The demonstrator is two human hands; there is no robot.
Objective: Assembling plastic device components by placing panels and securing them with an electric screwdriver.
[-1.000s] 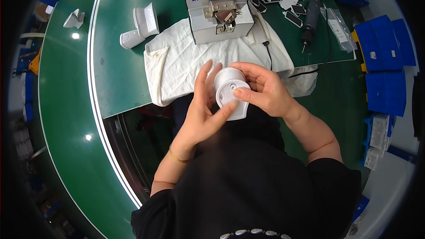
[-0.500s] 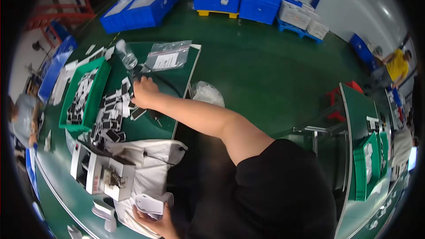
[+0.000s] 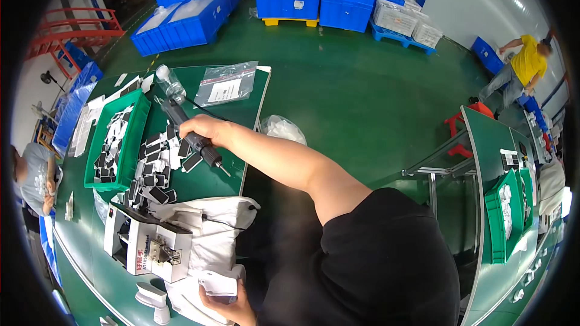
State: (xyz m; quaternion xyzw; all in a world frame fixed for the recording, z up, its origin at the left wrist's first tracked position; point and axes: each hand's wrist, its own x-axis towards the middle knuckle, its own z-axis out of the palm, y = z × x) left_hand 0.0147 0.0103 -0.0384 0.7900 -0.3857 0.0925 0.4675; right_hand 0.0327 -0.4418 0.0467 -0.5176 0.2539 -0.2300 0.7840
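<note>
My right hand (image 3: pixel 205 128) is wrapped round a black electric screwdriver (image 3: pixel 196 139), over the green table. Its thin bit points down toward the table's edge, and a dark cable trails from it. My left hand (image 3: pixel 232 305), low in the picture, grips a white curved plastic housing (image 3: pixel 217 284) at the side of a white cloth (image 3: pixel 211 241). Beside that cloth stands a white boxy machine (image 3: pixel 158 252) with a metal mechanism on its front. Another white plastic part (image 3: pixel 153 300) with a handle lies near the machine. Small black-and-white pieces (image 3: pixel 156 169) are heaped beside the screwdriver.
A green bin (image 3: pixel 145 108) of similar pieces, a clear bottle (image 3: pixel 174 89) and a plastic zip bag (image 3: pixel 226 83) share the table (image 3: pixel 261 99). Blue crates (image 3: pixel 287 6) stand beyond. Two people work nearby, one in grey (image 3: pixel 36 172), one in yellow (image 3: pixel 525 63). Another table (image 3: pixel 492 139) stands right.
My right hand has raised the screwdriver and turned it so its bit points toward me. My left hand still holds the white housing. The whole view has shifted slightly.
</note>
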